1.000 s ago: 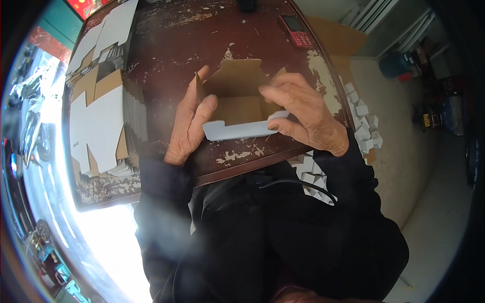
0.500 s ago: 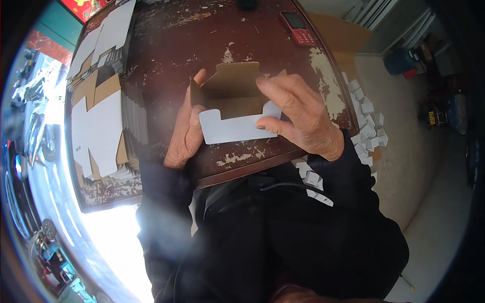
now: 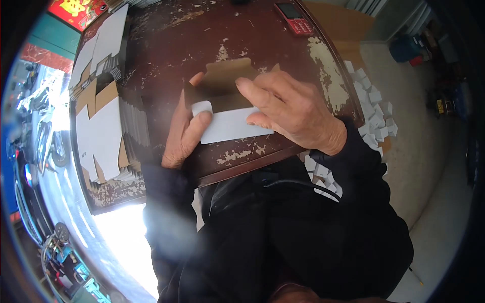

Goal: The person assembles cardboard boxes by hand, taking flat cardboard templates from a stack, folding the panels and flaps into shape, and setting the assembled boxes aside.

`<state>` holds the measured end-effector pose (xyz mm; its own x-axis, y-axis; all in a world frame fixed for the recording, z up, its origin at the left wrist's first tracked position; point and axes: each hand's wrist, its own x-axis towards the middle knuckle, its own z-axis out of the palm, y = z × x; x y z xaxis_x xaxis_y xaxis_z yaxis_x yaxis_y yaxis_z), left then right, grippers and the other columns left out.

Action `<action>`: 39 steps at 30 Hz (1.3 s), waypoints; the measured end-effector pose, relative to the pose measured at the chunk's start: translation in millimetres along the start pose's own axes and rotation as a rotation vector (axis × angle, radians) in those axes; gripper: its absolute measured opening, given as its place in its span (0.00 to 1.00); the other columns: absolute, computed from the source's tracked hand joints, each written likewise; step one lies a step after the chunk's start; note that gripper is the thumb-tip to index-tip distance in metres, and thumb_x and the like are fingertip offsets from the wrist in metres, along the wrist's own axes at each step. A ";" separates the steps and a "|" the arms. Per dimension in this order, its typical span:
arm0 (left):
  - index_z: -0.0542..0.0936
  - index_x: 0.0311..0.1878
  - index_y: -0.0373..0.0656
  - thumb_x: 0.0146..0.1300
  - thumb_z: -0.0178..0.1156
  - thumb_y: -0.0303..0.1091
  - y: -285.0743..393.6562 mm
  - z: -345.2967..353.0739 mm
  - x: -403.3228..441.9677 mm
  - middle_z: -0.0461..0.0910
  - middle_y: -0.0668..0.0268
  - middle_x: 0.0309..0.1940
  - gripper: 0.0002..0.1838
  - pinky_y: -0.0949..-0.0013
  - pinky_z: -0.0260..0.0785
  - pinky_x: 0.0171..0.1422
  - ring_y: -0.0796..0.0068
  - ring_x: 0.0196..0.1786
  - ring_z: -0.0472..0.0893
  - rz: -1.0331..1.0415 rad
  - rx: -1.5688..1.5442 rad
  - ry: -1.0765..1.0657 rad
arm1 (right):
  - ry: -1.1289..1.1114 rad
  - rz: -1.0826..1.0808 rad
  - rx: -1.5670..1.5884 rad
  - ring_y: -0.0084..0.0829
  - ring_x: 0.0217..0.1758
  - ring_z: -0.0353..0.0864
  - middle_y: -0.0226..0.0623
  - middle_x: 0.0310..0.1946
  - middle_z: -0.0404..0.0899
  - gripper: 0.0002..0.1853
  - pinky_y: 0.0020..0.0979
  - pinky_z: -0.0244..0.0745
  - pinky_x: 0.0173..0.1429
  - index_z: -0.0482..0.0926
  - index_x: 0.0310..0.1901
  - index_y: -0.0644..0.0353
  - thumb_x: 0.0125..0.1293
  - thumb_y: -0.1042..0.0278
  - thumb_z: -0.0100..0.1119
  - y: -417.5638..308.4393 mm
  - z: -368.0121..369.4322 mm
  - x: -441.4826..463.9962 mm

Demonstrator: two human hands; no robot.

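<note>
A white cardboard box [image 3: 232, 125] with a brown inside stands open-topped near the table's front edge, its rear flap raised. My left hand [image 3: 186, 132] grips the box's left side, thumb on the front corner flap and fingers behind the side panel. At the right side, my right hand [image 3: 298, 108] has its thumb at the front panel and its index finger over the opening; its other fingers are curled and partly hidden. The box's right front corner is covered by this hand.
Stacks of flat white cardboard [image 3: 101, 134] lie along the left of the worn red-brown table [image 3: 172, 60]. A red phone [image 3: 294, 19] rests at the back right. Many small white boxes [image 3: 375, 121] lie on the floor to the right.
The front panel has come up from its outward slant to near upright. My left thumb now presses its left corner flap, and my right hand has moved left over the opening.
</note>
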<state>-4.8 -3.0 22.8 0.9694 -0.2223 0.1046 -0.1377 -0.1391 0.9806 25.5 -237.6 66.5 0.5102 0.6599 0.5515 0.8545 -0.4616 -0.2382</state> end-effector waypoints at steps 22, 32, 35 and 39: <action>0.57 0.74 0.35 0.60 0.49 0.24 7.0 12.7 -12.4 0.67 0.53 0.69 0.35 0.66 0.57 0.72 0.61 0.69 0.67 -0.131 0.055 0.142 | 0.352 0.281 0.279 0.39 0.58 0.75 0.47 0.59 0.73 0.32 0.33 0.75 0.60 0.73 0.56 0.67 0.46 0.76 0.73 2.4 38.5 -27.9; 0.64 0.70 0.38 0.56 0.55 0.17 13.4 33.0 -19.2 0.77 0.51 0.59 0.35 0.67 0.71 0.56 0.59 0.52 0.80 -0.016 0.339 0.390 | 0.228 0.156 0.183 0.39 0.54 0.76 0.47 0.60 0.71 0.20 0.33 0.75 0.56 0.80 0.48 0.66 0.51 0.79 0.69 4.5 35.6 -24.8; 0.69 0.66 0.39 0.55 0.56 0.17 12.8 32.4 -18.8 0.77 0.52 0.57 0.32 0.67 0.73 0.52 0.59 0.49 0.81 0.058 0.409 0.403 | 0.210 0.204 0.256 0.38 0.53 0.76 0.46 0.61 0.71 0.19 0.32 0.75 0.56 0.80 0.48 0.65 0.52 0.79 0.68 5.3 38.8 -24.9; 0.73 0.63 0.39 0.55 0.58 0.19 13.6 27.9 -19.0 0.77 0.53 0.57 0.28 0.68 0.73 0.50 0.60 0.47 0.81 0.114 0.559 0.351 | 0.169 0.247 0.335 0.37 0.53 0.76 0.46 0.61 0.70 0.18 0.31 0.74 0.56 0.80 0.48 0.65 0.53 0.79 0.67 9.5 42.1 -27.5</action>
<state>-30.8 -27.6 29.5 0.9382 0.0491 0.3426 -0.2360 -0.6334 0.7370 23.7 -235.2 15.4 0.7037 0.4347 0.5620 0.7076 -0.3571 -0.6097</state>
